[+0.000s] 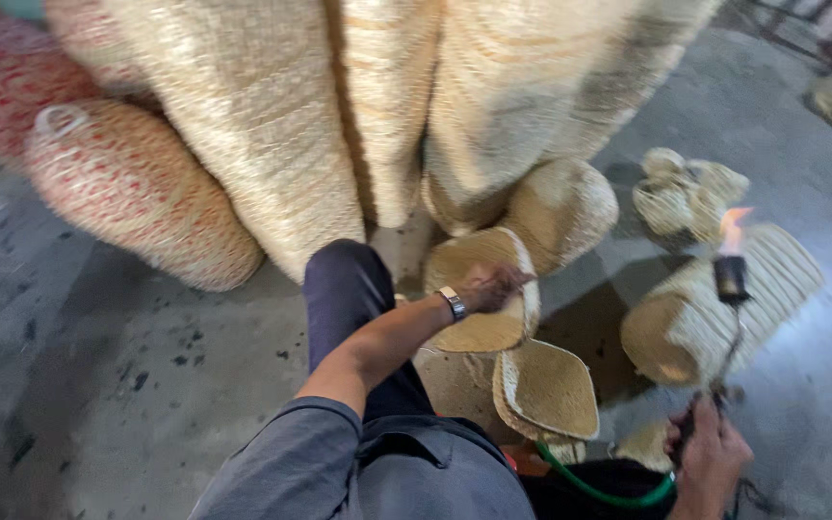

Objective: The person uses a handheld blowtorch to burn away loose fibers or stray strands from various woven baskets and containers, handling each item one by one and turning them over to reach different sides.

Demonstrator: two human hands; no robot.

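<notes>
Left hand is out in front, fingers curled over the rim of a small woven basket, gripping it at the top edge, a wristwatch on that wrist. The basket sits tipped on its side on the concrete floor, just in front of the person's dark-trousered knee. Right hand is low at the bottom edge, fingers closed around the handle of a gas torch; the torch head stands up with a small orange flame burning at its tip. A green hose loops away from that hand. Behind the torch head lies a stack of nested baskets on its side. Another shallow basket lies between the two hands, near the held one. Tall stacks of pale woven baskets tower behind, with red-patterned stacks to the left. The blur makes the tangled woven bundle hard to read, possibly handles.
</notes>
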